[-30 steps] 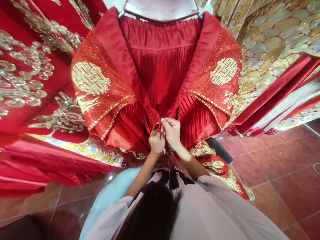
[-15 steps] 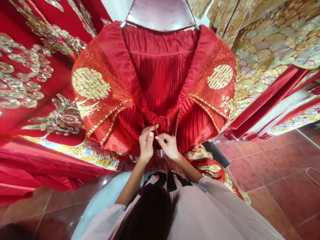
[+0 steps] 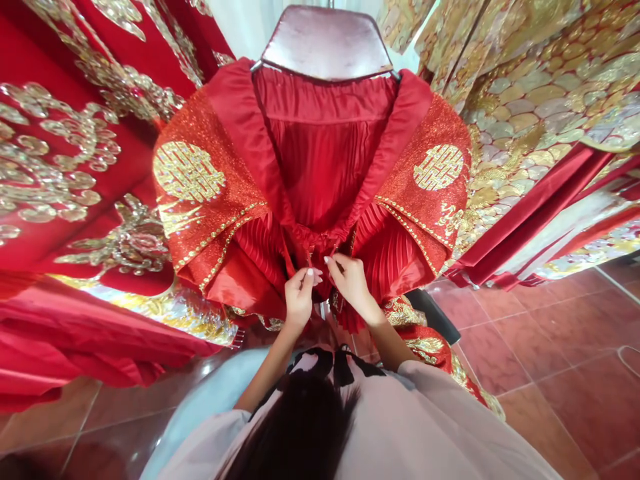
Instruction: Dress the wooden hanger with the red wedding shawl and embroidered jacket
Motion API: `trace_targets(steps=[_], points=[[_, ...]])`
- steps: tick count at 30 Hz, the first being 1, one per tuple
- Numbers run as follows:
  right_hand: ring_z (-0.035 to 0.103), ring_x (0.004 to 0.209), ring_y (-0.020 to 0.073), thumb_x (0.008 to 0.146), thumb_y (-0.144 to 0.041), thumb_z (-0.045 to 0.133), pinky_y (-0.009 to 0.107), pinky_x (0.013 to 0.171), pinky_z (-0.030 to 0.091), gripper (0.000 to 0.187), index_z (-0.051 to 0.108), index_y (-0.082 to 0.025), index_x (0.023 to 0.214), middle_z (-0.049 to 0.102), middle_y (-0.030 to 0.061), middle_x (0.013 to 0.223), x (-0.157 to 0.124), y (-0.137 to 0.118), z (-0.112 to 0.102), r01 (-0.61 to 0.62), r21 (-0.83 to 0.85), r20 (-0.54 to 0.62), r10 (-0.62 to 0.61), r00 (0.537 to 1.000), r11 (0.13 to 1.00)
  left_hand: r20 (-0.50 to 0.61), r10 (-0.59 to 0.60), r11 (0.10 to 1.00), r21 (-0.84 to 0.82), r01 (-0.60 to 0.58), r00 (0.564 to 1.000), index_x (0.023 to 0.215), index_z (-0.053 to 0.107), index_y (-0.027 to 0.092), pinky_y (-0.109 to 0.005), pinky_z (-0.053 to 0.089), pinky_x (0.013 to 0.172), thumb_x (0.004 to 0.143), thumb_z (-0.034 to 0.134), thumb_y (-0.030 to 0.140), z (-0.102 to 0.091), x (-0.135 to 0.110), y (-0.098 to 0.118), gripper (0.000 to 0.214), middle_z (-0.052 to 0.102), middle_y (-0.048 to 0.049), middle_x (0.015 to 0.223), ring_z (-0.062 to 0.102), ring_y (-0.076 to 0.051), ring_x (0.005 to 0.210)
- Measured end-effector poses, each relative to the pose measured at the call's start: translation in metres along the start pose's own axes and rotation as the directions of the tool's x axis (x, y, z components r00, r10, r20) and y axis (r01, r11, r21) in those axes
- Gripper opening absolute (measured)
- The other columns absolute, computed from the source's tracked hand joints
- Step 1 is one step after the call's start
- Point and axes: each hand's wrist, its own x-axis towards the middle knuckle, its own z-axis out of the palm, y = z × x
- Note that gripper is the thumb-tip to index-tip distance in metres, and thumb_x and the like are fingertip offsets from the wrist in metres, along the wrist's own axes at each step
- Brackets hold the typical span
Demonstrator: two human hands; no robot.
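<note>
1. Shiny hanger (image 3: 327,43) up top, pretty wide, with the red and gold skirt (image 3: 233,160) hanging open from both its ends
2. Floor's reddish tile (image 3: 535,340), kinda glossy, and there's a thin whitish loop (image 3: 620,353) lying on it, far right

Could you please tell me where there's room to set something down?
Bare floor tiles show at right, bordered by hanging red fabric and gold-embroidered red cloth. It's crowded around the left hand and right hand, at the red pleated garment.

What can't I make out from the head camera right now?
In the head view:
What, if anything, the left hand and right hand pinch: too small, blurred.
Part of the pale top: covered by dark hair.
Rest of the beaded red cloth: cut by the picture's left edge.
</note>
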Motion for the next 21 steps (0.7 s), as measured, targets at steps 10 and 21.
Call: trace_targets(steps=[10, 21], points=[[0.062, 0.066, 0.0129, 0.078, -0.031, 0.061, 0.022, 0.065, 0.047, 0.018, 0.066, -0.016, 0.07, 0.067, 0.002, 0.07, -0.026, -0.023, 0.001, -0.167, 0.396, 0.103, 0.137, 0.985, 0.903, 0.149, -0.157, 0.967, -0.18, 0.183, 0.976, 0.068, 0.068, 0.012, -0.025, 0.049, 0.058, 0.067, 0.071, 0.056, 0.011, -0.023, 0.0, 0.044, 0.064, -0.0044, 0.063, 0.058, -0.015, 0.059], [0.059, 0.07, 0.0129, 0.085, -0.03, 0.054, 0.024, 0.069, 0.046, 0.017, 0.061, -0.018, 0.076, 0.065, 0.0019, 0.075, -0.038, -0.021, 0.01, -0.051, 0.266, -0.029, 0.06, 0.998, 0.963, 0.018, 0.447, 0.874, 0.207, -0.44, 0.895, 0.08, 0.072, 0.019, -0.027, 0.051, 0.073, 0.086, 0.059, 0.028, -0.022, -0.005, 0.017, 0.017, 0.07, -0.0047, 0.081, 0.065, -0.016, 0.077]])
